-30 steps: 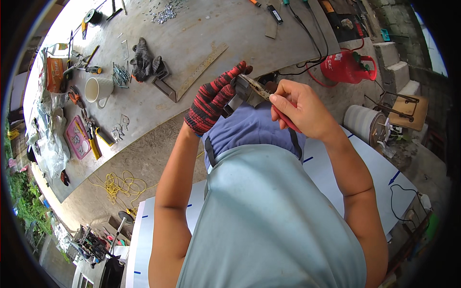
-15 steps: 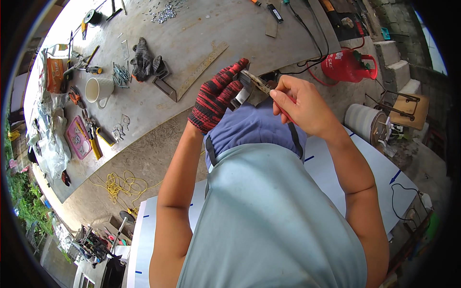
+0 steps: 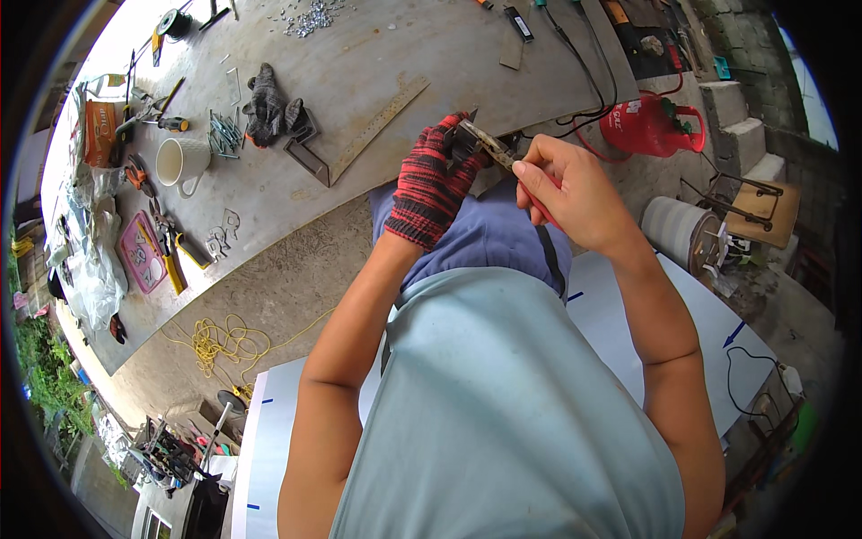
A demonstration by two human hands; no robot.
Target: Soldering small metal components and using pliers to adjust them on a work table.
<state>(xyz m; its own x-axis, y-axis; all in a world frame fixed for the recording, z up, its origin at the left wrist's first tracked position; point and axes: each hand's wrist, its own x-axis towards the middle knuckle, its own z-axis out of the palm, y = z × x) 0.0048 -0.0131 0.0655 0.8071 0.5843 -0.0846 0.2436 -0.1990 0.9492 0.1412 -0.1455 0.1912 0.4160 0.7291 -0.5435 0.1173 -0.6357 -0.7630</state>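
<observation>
My left hand [image 3: 431,189], in a red-and-black knit glove, is closed around a dark grey metal piece [image 3: 473,115]. Only a small pointed end of that piece shows past the fingers; its full shape is hidden. My bare right hand [image 3: 570,193] grips red-handled pliers [image 3: 488,142]. The worn metal jaws reach over to the gloved fingers and lie against or just above the held piece; whether they bite on it I cannot tell. Both hands are above my lap at the near edge of the grey metal table [image 3: 296,225].
On the table lie a steel square [image 3: 377,130], a dark glove [image 3: 265,108], a white mug [image 3: 183,164], screws [image 3: 224,135], cutters and a pink tray [image 3: 144,256]. A red gas cylinder [image 3: 642,126] with a hose stands right. Yellow cord [image 3: 220,346] lies on the floor.
My gloved hand has shifted right and turned, covering most of the metal piece. The pliers' jaws now lie across the gloved fingers; my right hand has barely moved.
</observation>
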